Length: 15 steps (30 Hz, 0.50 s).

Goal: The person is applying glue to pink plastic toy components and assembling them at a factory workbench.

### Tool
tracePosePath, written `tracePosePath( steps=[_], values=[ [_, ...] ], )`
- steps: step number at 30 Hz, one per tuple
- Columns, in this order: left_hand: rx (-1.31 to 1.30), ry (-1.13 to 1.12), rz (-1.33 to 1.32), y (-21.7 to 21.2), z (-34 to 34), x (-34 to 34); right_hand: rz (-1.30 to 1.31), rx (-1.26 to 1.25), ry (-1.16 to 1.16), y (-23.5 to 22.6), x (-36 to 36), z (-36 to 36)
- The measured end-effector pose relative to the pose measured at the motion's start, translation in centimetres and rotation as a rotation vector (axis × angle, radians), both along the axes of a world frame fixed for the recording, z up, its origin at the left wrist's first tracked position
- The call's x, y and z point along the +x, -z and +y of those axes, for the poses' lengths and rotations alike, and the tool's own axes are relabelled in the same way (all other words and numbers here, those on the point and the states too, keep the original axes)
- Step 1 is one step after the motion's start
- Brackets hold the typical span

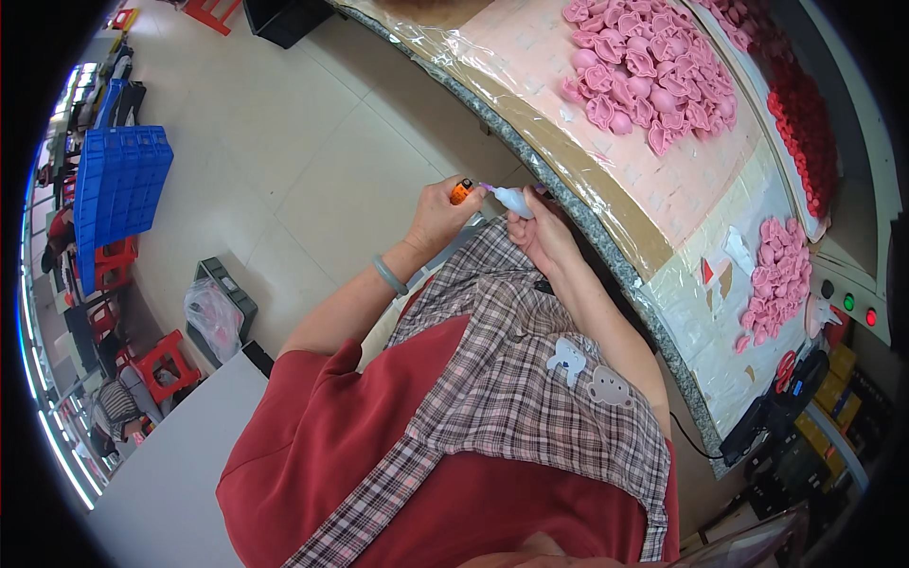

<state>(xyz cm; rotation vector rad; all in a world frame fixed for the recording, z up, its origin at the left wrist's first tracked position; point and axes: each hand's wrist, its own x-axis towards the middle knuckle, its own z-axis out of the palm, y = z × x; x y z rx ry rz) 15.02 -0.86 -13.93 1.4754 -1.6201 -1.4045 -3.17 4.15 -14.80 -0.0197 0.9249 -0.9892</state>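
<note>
My left hand [436, 220], with a grey-green bangle on its wrist, is closed around a small orange lighter [461, 192] with a dark end. Beside it, my right hand [546, 237] grips a pale, whitish squeeze bottle [514, 201], its thin purple tip pointing toward the lighter. Both hands are held close together over my checked apron [530, 379], just left of the table edge. What is at the very tip of the bottle is too small to make out.
The stone-edged table [653, 317] curves along my right. On it lie a large heap of pink moulded pieces [653, 71], a smaller pink pile [778, 279] and red-handled scissors [785, 371]. Red pieces [803, 133] fill a raised belt. Leftward stand a blue crate [123, 189] and a grey bin [227, 298].
</note>
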Motion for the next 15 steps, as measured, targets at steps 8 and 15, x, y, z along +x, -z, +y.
tracePosePath(
  steps=[8, 15],
  values=[
    [-0.009, -0.008, 0.018, -0.68, 0.14, -0.25, -0.006, -0.023, -0.008, 0.65, -0.16, 0.19],
    [-0.009, -0.013, 0.034, -0.62, 0.19, -0.25, 0.000, -0.022, 0.006, 0.64, -0.06, 0.19]
  ],
)
